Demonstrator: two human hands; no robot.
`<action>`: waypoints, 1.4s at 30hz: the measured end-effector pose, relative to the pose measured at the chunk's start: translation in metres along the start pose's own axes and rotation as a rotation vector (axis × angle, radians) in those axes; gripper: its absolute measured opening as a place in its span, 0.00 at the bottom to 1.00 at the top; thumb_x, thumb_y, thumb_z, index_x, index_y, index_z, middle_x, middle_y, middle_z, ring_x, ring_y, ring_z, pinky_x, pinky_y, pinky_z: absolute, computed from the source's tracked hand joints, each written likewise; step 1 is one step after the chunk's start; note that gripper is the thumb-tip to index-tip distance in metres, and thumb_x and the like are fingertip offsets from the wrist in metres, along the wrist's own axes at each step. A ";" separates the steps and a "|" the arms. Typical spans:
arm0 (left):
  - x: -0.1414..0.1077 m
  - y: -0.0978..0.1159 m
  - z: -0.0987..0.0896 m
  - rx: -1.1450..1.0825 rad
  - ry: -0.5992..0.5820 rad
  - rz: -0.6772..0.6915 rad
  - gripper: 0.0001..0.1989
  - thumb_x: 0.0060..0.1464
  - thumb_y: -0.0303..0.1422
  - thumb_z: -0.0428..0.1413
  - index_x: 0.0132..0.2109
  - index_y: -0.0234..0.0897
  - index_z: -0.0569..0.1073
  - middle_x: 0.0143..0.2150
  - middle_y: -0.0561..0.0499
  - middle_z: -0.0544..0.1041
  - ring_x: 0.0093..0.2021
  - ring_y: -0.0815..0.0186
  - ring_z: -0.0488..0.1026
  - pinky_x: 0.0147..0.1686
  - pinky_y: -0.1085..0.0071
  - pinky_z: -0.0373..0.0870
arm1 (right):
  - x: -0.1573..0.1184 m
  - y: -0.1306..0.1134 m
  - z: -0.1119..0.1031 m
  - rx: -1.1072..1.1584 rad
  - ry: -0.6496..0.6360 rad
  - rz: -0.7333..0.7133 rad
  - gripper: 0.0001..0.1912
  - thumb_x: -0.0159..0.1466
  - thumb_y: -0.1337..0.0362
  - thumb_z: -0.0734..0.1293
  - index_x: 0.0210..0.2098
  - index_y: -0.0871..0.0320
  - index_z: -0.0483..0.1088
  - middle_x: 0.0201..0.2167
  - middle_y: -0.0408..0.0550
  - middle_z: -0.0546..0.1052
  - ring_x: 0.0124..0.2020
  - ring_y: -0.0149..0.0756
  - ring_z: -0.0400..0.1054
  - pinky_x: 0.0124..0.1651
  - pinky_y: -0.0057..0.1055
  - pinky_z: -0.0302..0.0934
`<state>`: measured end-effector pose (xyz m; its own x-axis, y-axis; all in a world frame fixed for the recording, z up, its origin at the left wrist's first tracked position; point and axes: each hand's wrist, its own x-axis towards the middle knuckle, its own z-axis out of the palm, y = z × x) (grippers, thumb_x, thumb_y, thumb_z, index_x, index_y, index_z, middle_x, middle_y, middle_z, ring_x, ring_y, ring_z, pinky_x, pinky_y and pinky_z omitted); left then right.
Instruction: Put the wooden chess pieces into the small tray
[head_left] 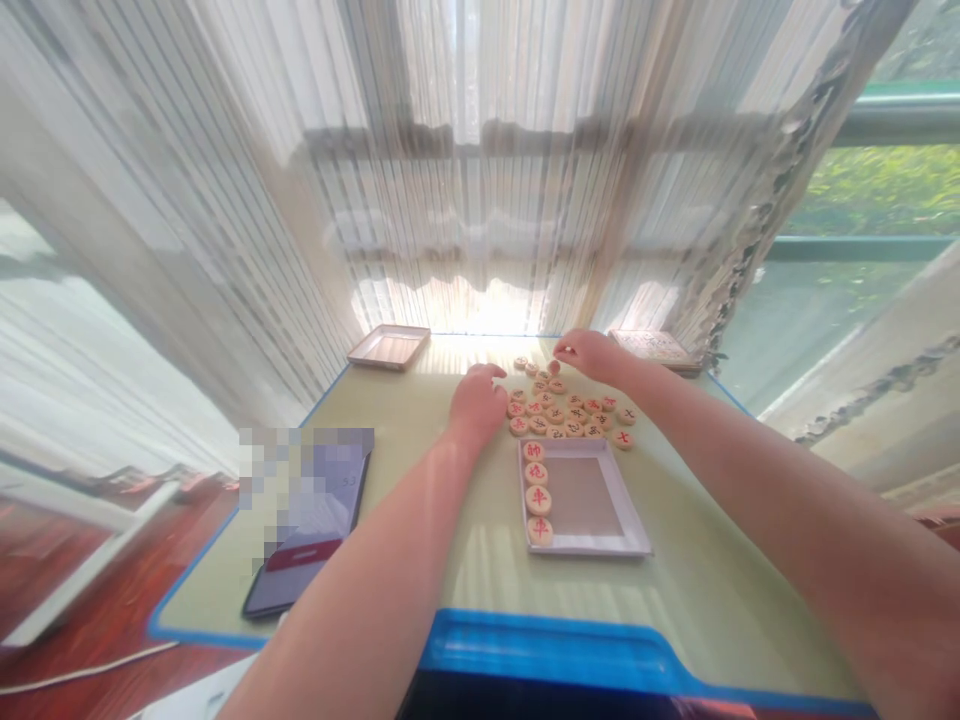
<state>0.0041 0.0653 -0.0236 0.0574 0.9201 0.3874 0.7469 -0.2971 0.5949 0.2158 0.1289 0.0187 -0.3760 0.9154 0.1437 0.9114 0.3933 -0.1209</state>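
Note:
Many round wooden xiangqi pieces [576, 415] with red or black characters lie in a loose group on the table. My left hand [478, 402] rests at the left edge of this group, its fingers partly extended and apart, with nothing seen in them. Beyond the group, my right hand [585, 352] has its fingertips pinched together at a tilted xiangqi piece [553, 367] whose face shows no clear character. Close in front stands a shallow pale box tray [634, 520]. Several red-character pieces [538, 499] form a column along its left wall.
A phone [319, 530] lies at the left of the pale green table [480, 540], which has a blue edge. At the far left corner sits a shallow box lid [390, 346]. A patterned flat box [651, 347] lies far right. Sheer curtains [465, 200] hang behind.

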 end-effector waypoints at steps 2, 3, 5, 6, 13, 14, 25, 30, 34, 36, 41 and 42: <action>-0.001 0.003 -0.002 0.014 0.011 0.040 0.16 0.48 0.21 0.47 0.43 0.34 0.73 0.46 0.46 0.74 0.46 0.63 0.71 0.50 0.68 0.67 | -0.018 -0.003 -0.004 0.003 0.006 0.019 0.12 0.62 0.64 0.60 0.37 0.59 0.75 0.40 0.50 0.75 0.40 0.38 0.68 0.43 0.30 0.58; -0.002 0.005 -0.003 0.025 0.008 0.065 0.17 0.48 0.21 0.46 0.43 0.34 0.73 0.46 0.46 0.74 0.46 0.63 0.70 0.50 0.67 0.67 | -0.026 -0.005 -0.006 0.001 -0.008 0.028 0.12 0.61 0.64 0.61 0.39 0.58 0.75 0.41 0.50 0.76 0.40 0.37 0.68 0.43 0.30 0.59; -0.004 0.007 -0.004 0.048 -0.003 0.104 0.17 0.48 0.20 0.46 0.43 0.35 0.73 0.45 0.46 0.74 0.46 0.62 0.70 0.49 0.67 0.67 | -0.038 -0.008 -0.006 -0.012 -0.042 0.038 0.14 0.61 0.64 0.61 0.43 0.58 0.74 0.44 0.51 0.75 0.42 0.38 0.69 0.45 0.31 0.60; -0.006 0.008 -0.005 0.058 -0.008 0.114 0.17 0.48 0.20 0.46 0.43 0.35 0.73 0.45 0.46 0.74 0.46 0.62 0.70 0.49 0.67 0.67 | -0.041 -0.009 -0.005 -0.022 -0.049 0.046 0.16 0.62 0.64 0.60 0.46 0.57 0.73 0.47 0.51 0.75 0.43 0.38 0.68 0.46 0.31 0.60; -0.007 0.006 -0.009 0.099 0.022 0.148 0.16 0.49 0.21 0.47 0.40 0.35 0.75 0.42 0.47 0.76 0.46 0.61 0.70 0.48 0.66 0.67 | -0.041 0.006 0.010 -0.031 -0.028 0.064 0.19 0.62 0.63 0.58 0.49 0.58 0.73 0.49 0.52 0.75 0.49 0.44 0.68 0.52 0.36 0.61; -0.005 0.006 -0.009 0.099 0.036 0.146 0.16 0.49 0.21 0.47 0.40 0.35 0.75 0.42 0.46 0.76 0.45 0.61 0.70 0.48 0.66 0.67 | -0.042 0.008 0.011 -0.018 0.004 0.062 0.19 0.62 0.63 0.58 0.48 0.58 0.73 0.48 0.52 0.75 0.48 0.45 0.69 0.51 0.37 0.61; 0.000 0.004 -0.009 0.119 0.013 0.222 0.15 0.50 0.22 0.46 0.36 0.35 0.78 0.37 0.47 0.78 0.41 0.62 0.71 0.45 0.67 0.67 | -0.065 0.005 -0.005 0.106 0.122 0.059 0.17 0.62 0.64 0.59 0.45 0.61 0.74 0.47 0.56 0.75 0.46 0.48 0.69 0.48 0.43 0.62; -0.004 0.002 -0.017 0.145 0.028 0.240 0.15 0.49 0.23 0.47 0.36 0.35 0.78 0.38 0.47 0.78 0.42 0.62 0.71 0.47 0.66 0.66 | -0.127 -0.007 -0.041 0.184 0.149 0.065 0.19 0.62 0.57 0.61 0.48 0.56 0.73 0.41 0.53 0.78 0.33 0.38 0.70 0.35 0.34 0.62; -0.013 0.003 -0.019 0.126 0.015 0.242 0.17 0.46 0.19 0.46 0.35 0.34 0.77 0.38 0.46 0.77 0.44 0.60 0.70 0.49 0.64 0.65 | -0.195 -0.022 -0.034 0.236 0.104 0.054 0.15 0.60 0.56 0.62 0.43 0.53 0.75 0.32 0.46 0.78 0.25 0.32 0.68 0.29 0.30 0.61; -0.015 0.007 -0.021 0.036 0.142 0.208 0.19 0.45 0.16 0.45 0.39 0.33 0.75 0.41 0.46 0.75 0.45 0.62 0.69 0.50 0.64 0.64 | -0.217 -0.027 -0.022 0.234 0.146 0.100 0.15 0.61 0.56 0.62 0.42 0.54 0.76 0.32 0.47 0.79 0.26 0.33 0.68 0.30 0.30 0.61; -0.019 0.013 -0.035 -0.221 0.534 -0.129 0.21 0.46 0.12 0.43 0.47 0.23 0.68 0.45 0.40 0.70 0.44 0.66 0.67 0.45 0.67 0.65 | -0.235 -0.020 -0.004 0.267 0.207 0.164 0.15 0.59 0.57 0.64 0.41 0.55 0.76 0.35 0.48 0.79 0.30 0.36 0.70 0.35 0.32 0.64; -0.022 0.012 -0.037 -0.260 0.521 -0.194 0.19 0.47 0.13 0.44 0.47 0.22 0.67 0.44 0.40 0.71 0.43 0.66 0.67 0.43 0.66 0.65 | -0.236 -0.018 -0.004 0.298 0.221 0.189 0.15 0.58 0.57 0.65 0.41 0.55 0.76 0.33 0.48 0.79 0.30 0.36 0.70 0.36 0.33 0.64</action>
<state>-0.0131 0.0317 0.0013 -0.4434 0.7377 0.5092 0.5215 -0.2498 0.8159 0.2883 -0.0946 -0.0095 -0.1321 0.9462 0.2955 0.8607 0.2574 -0.4393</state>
